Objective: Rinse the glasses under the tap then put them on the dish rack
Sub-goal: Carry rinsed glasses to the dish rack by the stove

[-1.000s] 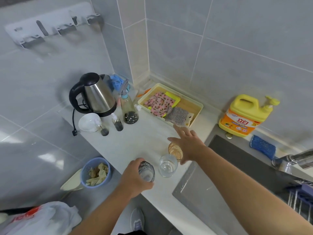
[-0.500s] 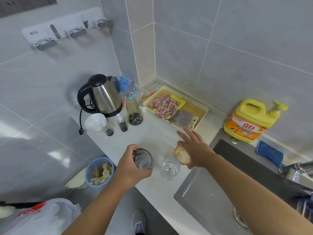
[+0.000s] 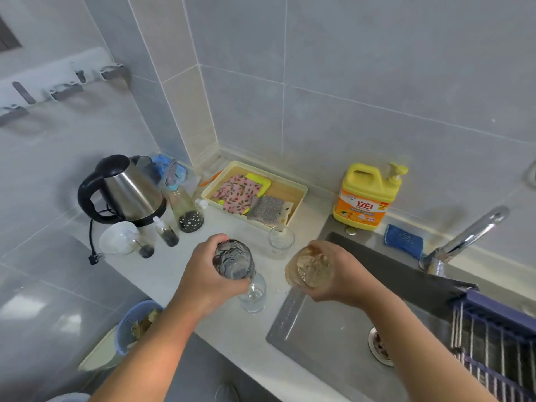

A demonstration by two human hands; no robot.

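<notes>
— Left hand (image 3: 208,274)?
— Centre of frame, forearm entering from lower left. Fingers and thumb wrapped round a smoky grey glass (image 3: 233,261); glass tipped, mouth toward the camera, held above the counter (image 3: 232,227).

— Right hand (image 3: 342,281)?
— Right of centre, forearm entering from lower right. Fingers closed round an amber glass (image 3: 309,269), likewise tilted, held over the left rim of the sink (image 3: 319,338).

— Distance between the two held glasses?
— Near, not touching.

— Other glasses?
— Two clear ones, both upright on the counter. First clear glass (image 3: 280,242) just in front of the tray (image 3: 285,190), above and between the two hands in the frame. Second clear glass (image 3: 255,294) directly below the grey one, partly hidden by the left hand.

— Rinsing fixtures?
— Tap (image 3: 470,236) at right of frame, spout arching toward the upper right. Dish rack (image 3: 493,317) at the lower right edge, laid across the sink.

— Remaining stock?
— Yellow detergent bottle (image 3: 367,195) behind the sink, upright. Blue sponge (image 3: 403,237) beside the tap base. Steel kettle (image 3: 130,190) at left of frame. Patterned cloths in the tray.
</notes>
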